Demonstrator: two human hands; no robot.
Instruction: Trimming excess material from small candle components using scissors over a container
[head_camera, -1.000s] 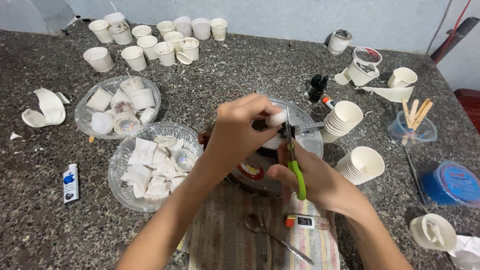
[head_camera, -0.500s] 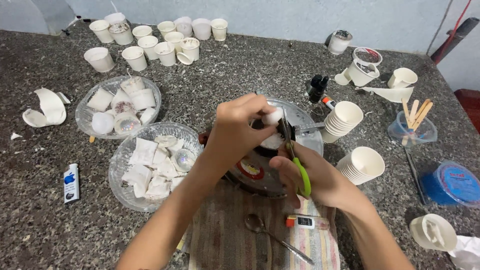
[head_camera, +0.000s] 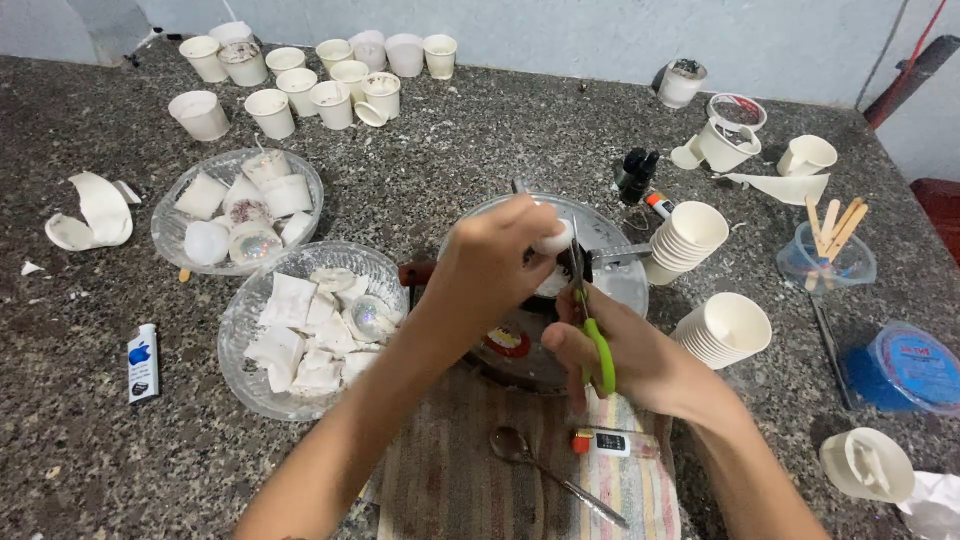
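Here, scissors (green-handled) beside red-labelled round tin.

Both forearms are bare, with no sleeves, rings or watch.

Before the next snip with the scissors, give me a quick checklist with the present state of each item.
1. Right hand grips the green-handled scissors: ok.
2. Left hand holds the small white piece at the blades: ok.
3. Left fingertips clear of the blades: cannot tell.
4. Work sits over the round metal pan: ok.
5. Spoon lies apart from the hands on the striped cloth: ok.
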